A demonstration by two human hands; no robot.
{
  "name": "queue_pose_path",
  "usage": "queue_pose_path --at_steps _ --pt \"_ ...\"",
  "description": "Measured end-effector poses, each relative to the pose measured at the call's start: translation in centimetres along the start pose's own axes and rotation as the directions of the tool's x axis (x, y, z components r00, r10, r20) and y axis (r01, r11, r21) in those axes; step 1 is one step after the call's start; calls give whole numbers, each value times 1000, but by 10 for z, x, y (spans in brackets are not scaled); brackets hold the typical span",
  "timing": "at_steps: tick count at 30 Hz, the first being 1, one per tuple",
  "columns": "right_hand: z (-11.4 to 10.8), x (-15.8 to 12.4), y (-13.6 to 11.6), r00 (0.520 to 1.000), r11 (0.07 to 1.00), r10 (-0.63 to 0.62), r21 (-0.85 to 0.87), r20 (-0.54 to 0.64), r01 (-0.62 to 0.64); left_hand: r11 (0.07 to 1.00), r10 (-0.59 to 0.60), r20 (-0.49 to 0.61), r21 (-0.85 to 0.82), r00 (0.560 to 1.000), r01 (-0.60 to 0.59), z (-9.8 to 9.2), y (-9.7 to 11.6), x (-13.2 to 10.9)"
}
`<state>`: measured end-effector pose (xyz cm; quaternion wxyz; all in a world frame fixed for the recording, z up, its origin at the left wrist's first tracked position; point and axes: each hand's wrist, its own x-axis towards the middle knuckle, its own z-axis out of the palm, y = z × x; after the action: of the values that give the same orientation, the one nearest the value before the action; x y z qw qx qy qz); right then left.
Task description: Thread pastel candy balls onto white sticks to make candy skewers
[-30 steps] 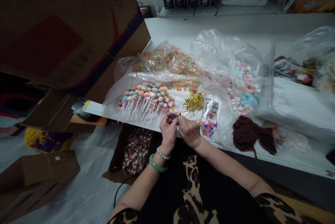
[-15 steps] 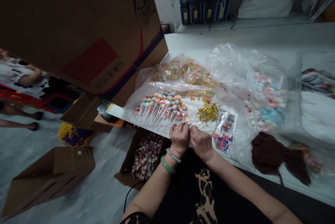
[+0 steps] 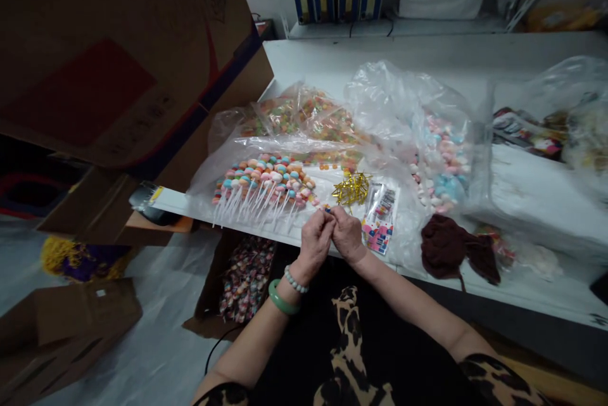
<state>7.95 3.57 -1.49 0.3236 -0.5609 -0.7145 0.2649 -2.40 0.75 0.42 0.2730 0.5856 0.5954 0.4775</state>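
Note:
My left hand (image 3: pixel 316 242), with a green bangle (image 3: pixel 280 298) and a bead bracelet (image 3: pixel 295 280) on its wrist, and my right hand (image 3: pixel 347 235) meet over the white table's front edge. Their fingertips pinch a small blue-tipped item (image 3: pixel 327 208), mostly hidden by my fingers. Just left of my hands lie rows of pastel candy balls on white sticks (image 3: pixel 259 183). A tangle of gold twist ties (image 3: pixel 351 188) sits just beyond my right hand, beside a clear packet of printed cards (image 3: pixel 380 219).
Clear bags of pastel candies (image 3: pixel 444 165) and coloured candy rings (image 3: pixel 304 116) lie on the white table (image 3: pixel 532 292), with a dark brown cloth (image 3: pixel 441 247) at right. Below the edge stands a box of wrapped sweets (image 3: pixel 247 279). A large cardboard box (image 3: pixel 95 57) looms at upper left.
My view has swung back left and up, and the person at far left has gone from view. My hands stay together, their fingers shifting slightly on the small item.

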Motion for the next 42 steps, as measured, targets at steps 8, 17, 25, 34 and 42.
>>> queue_pose_path --at_steps 8,17,25,34,42 --pt "-6 5 -1 889 533 288 711 356 -458 591 -549 178 -609 817 530 -3 -5 4" --pt "-6 -5 -4 950 854 143 451 277 -260 675 -582 -24 -571 813 467 -3 -18 6" --pt "7 -4 8 984 983 -180 -21 -8 180 692 -502 102 -549 859 469 5 -20 -5" --pt "6 -9 1 937 905 -347 -269 -24 329 548 -567 160 -659 808 515 -11 -16 9" --pt "14 -5 3 960 939 -280 -215 -27 268 694 -534 29 -556 845 458 -6 -18 6"
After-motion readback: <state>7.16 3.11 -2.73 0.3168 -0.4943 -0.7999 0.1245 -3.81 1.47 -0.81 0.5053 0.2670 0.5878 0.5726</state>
